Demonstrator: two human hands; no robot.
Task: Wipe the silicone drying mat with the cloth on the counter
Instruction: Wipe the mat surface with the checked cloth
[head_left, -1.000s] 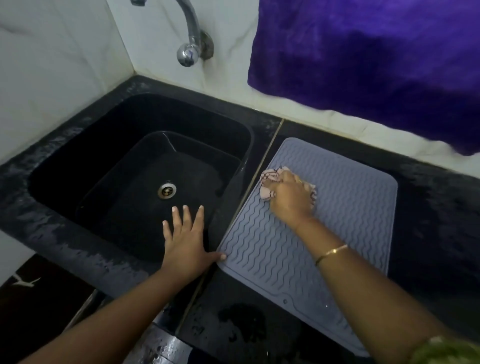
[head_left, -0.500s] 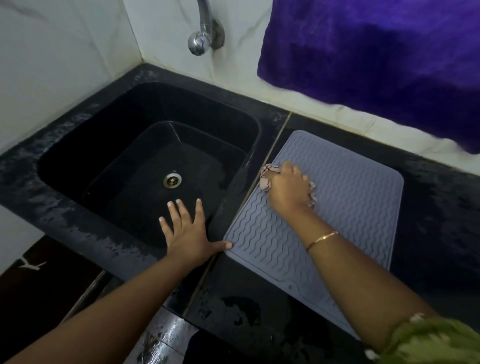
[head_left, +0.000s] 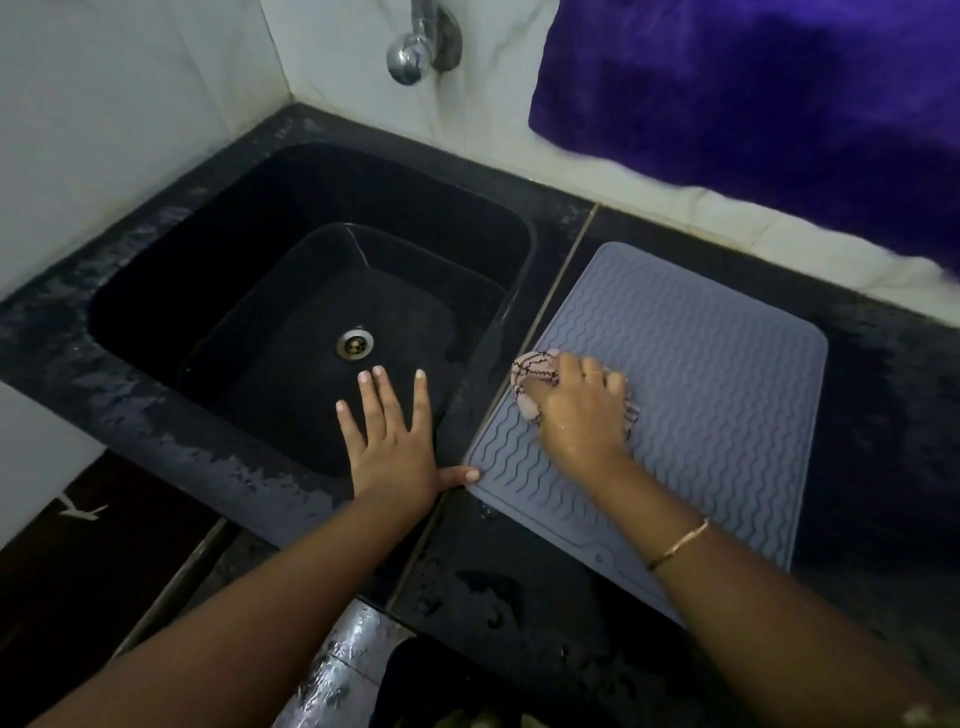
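A grey silicone drying mat (head_left: 717, 374) with wavy ridges lies flat on the black counter, right of the sink. My right hand (head_left: 579, 410) presses a bunched pink-and-white cloth (head_left: 532, 371) onto the mat's left side, most of the cloth hidden under the fingers. My left hand (head_left: 389, 441) rests flat with fingers spread on the sink's front right rim, its thumb touching the mat's near left corner.
A black sink (head_left: 311, 312) with a metal drain (head_left: 355, 344) fills the left half. A chrome tap (head_left: 415, 52) sticks out of the white wall above it. A purple cloth (head_left: 753, 93) hangs on the wall behind the mat. The counter (head_left: 519, 587) in front is wet.
My right hand with the cloth has slid a little toward me along the mat's left side. My left hand has stayed in place.
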